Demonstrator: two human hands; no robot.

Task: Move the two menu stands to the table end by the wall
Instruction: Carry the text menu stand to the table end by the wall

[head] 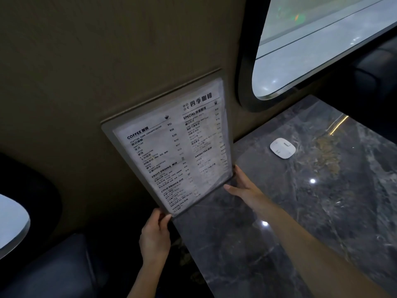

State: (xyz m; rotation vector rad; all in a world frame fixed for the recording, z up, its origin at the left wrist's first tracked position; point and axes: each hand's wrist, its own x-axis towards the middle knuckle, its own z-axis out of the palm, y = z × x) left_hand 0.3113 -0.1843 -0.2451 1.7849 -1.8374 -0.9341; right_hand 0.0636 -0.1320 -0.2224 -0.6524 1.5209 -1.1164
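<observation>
One clear acrylic menu stand [171,147] with a printed coffee menu stands upright on the grey marble table [300,211], at the table end against the olive wall. My left hand [155,235] grips its near bottom corner at the table's left edge. My right hand [242,186] touches the stand's far bottom corner, fingers spread along its lower edge. I see no second menu stand.
A small white rounded device [283,148] lies flat on the table to the right of the stand. An oval window [311,46] opens in the wall above the table. Dark padded seats [53,272] sit at the lower left and the far right.
</observation>
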